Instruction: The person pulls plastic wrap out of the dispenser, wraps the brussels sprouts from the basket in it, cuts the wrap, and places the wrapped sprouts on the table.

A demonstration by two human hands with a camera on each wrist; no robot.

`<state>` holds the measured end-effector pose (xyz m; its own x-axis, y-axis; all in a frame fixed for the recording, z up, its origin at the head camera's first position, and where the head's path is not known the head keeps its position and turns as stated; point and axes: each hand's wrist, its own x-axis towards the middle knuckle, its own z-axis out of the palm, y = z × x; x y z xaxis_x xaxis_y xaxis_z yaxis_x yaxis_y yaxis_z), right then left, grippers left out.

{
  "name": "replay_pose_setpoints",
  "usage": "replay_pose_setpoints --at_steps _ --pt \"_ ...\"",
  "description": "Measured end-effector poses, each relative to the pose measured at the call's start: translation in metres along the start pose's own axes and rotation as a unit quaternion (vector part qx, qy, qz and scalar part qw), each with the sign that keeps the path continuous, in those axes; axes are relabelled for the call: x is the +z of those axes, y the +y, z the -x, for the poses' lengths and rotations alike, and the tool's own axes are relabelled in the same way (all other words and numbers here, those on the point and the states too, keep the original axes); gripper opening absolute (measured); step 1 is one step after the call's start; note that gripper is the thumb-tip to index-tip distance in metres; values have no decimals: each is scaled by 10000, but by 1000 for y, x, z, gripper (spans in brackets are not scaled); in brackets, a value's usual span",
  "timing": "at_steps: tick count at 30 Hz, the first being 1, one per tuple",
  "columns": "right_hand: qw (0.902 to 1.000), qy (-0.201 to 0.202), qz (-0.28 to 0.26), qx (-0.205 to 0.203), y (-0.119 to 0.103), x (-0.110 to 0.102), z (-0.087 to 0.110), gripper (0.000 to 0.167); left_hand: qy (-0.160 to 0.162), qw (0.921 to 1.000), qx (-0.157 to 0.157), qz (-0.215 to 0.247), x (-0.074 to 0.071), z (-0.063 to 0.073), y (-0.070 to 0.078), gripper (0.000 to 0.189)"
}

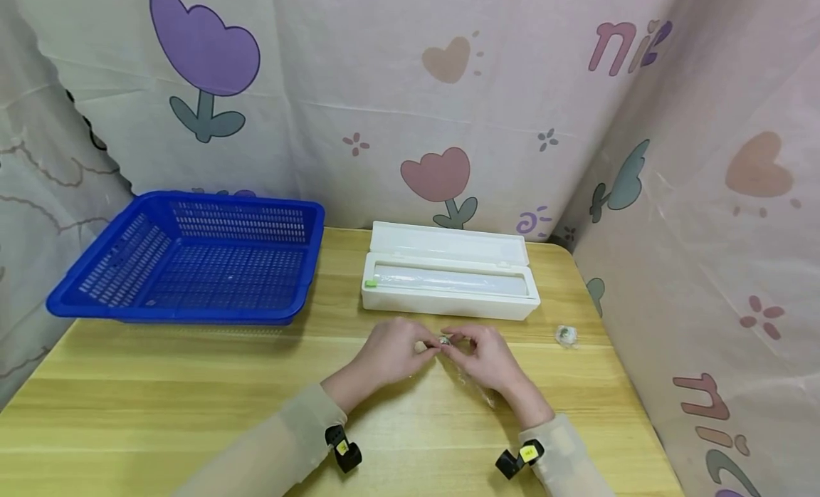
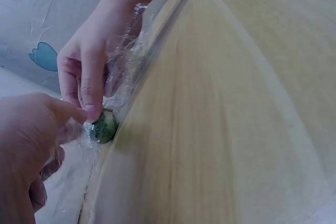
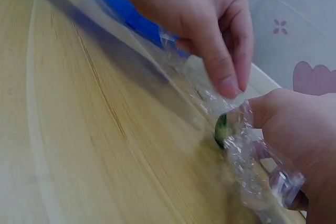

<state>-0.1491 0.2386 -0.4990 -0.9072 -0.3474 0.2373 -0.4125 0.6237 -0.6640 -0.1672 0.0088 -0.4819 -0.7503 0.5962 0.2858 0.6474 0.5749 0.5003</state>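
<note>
A small, round, dark-green object (image 2: pixel 104 127) lies on the wooden table in a sheet of clear cling film (image 3: pixel 244 169). My left hand (image 1: pixel 398 349) pinches the film just above the object between thumb and forefinger. From the other side, my right hand (image 1: pixel 485 356) pinches film close against it. Both sets of fingertips meet over the object and partly hide it in the head view. Loose, crumpled film (image 1: pixel 477 386) trails toward me from under the right hand. Behind the hands stands a white cling film box (image 1: pixel 448 306), its lid raised and a film roll inside.
A blue plastic basket (image 1: pixel 186 315) stands at the back left of the wooden table (image 1: pixel 211 397). Right of my hands sits a small film-wrapped piece (image 1: pixel 566 335). A green slider (image 1: pixel 371 284) is at the box's left end. Patterned curtains (image 1: pixel 307 141) hang behind and at the sides.
</note>
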Motion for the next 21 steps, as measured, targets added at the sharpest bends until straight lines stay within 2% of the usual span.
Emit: replay_pose_setpoints --at_steps 4,8,12,17,21 --pt "9999 -107 -35 -12 -1 1 1 20 -269 9992 -174 -241 2 0 4 11" --pt "9997 -198 -122 -85 -2 1 3 16 -296 9984 -308 -381 2 1 6 14" --pt "9993 -296 -233 -13 -2 -1 8 19 -301 9981 -343 -412 1 2 8 15" --pt "9983 -348 -442 130 -2 -3 15 20 -249 9981 -132 -550 1 5 7 15" --pt "9974 -326 -613 215 -2 -3 18 17 -63 9977 122 -657 2 9 5 14"
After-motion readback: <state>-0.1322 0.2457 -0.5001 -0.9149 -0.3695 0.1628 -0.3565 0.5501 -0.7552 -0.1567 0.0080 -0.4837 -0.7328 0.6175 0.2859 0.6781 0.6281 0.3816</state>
